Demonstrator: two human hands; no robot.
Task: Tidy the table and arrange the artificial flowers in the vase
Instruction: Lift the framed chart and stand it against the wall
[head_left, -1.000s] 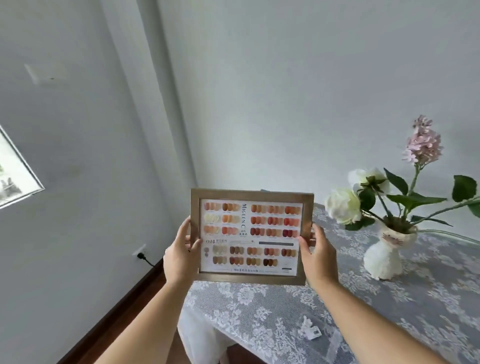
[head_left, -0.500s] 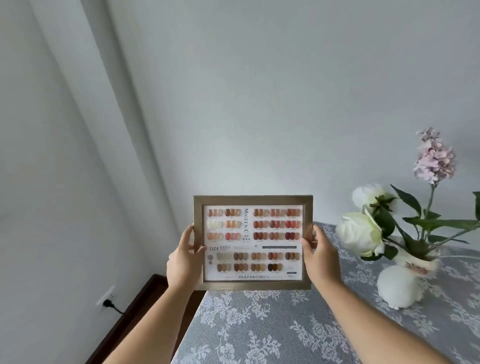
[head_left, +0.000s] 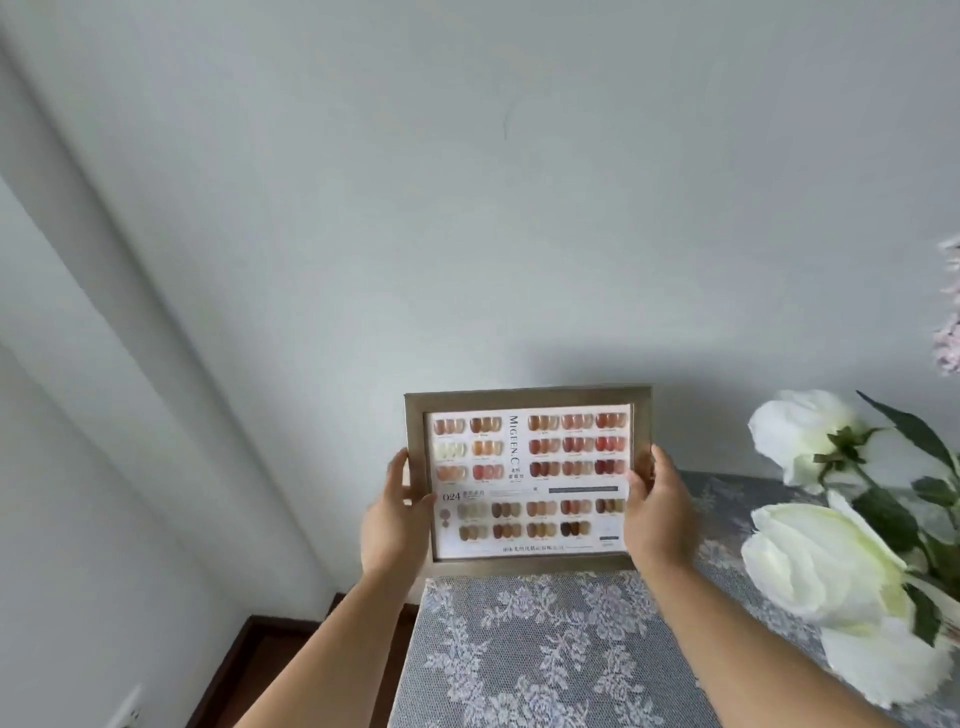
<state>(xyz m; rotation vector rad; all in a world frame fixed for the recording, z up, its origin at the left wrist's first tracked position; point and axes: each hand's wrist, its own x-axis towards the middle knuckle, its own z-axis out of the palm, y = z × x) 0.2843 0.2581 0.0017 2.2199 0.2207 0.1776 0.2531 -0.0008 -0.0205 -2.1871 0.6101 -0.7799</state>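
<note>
At the table's (head_left: 545, 649) back edge, frame (head_left: 527, 397) now lower.

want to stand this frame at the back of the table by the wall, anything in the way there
Nothing visible: the lace tablecloth below the gold picture frame is bare. The white artificial flowers sit off to the right.

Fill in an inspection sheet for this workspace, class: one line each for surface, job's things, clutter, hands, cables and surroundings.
Surface: table under a grey lace cloth, seen at its far left corner.
Job's things: white artificial flowers at right with green leaves; pink bloom cut by the edge; vase not in view.
Clutter: framed nail-colour chart held upright; whether its bottom edge touches the cloth cannot be told.
Hands: left hand and right hand grip the frame's side edges.
Cables: nothing seen.
Surroundings: plain pale wall; dark floor at lower left.
</note>
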